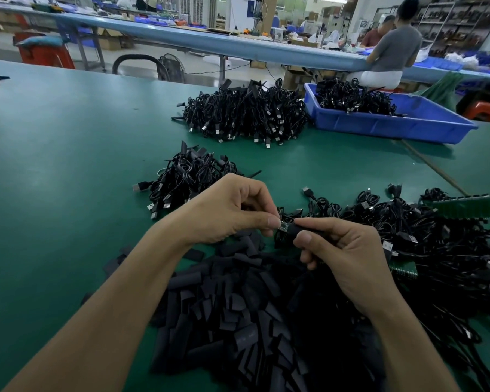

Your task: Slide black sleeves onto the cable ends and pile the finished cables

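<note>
Over the green table, the left hand curls in, thumb and forefinger pinching a bare cable end. The right hand grips a black sleeve, its mouth meeting that end. Near, below both hands, lies a heap of loose sleeves; a tangle of cables spreads to the right. A small pile of cables sits just beyond the left hand, with a larger pile and a blue bin farther off

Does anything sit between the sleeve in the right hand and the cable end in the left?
Nothing visible. The right hand holds the black sleeve right against the cable end pinched by the left hand.
</note>
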`<action>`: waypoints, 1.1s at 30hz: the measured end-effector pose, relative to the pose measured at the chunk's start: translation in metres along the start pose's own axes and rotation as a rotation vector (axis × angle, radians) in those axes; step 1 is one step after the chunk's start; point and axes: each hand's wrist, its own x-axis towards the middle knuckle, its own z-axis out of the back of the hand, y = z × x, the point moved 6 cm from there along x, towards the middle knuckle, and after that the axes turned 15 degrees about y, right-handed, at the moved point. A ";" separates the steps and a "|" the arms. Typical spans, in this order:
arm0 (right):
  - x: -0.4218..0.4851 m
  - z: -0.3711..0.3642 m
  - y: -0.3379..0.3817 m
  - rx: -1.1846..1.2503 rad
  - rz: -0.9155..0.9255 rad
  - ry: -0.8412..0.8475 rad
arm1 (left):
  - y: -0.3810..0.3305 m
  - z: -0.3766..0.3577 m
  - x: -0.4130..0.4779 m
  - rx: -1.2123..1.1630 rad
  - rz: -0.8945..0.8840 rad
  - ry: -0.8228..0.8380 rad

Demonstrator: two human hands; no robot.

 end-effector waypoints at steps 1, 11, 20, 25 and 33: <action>0.000 0.001 0.000 0.001 0.005 -0.007 | 0.000 0.001 0.000 -0.006 -0.004 -0.009; 0.001 -0.003 0.002 -0.032 0.086 -0.084 | 0.004 -0.001 0.005 -0.035 -0.055 -0.032; 0.000 -0.004 0.001 -0.022 0.126 -0.134 | 0.006 -0.002 0.006 0.022 -0.032 -0.045; -0.001 0.001 0.001 -0.004 0.134 -0.181 | 0.011 0.004 0.003 0.090 0.057 -0.115; -0.001 -0.001 0.002 -0.094 0.134 -0.167 | 0.008 0.002 0.004 0.174 0.056 -0.097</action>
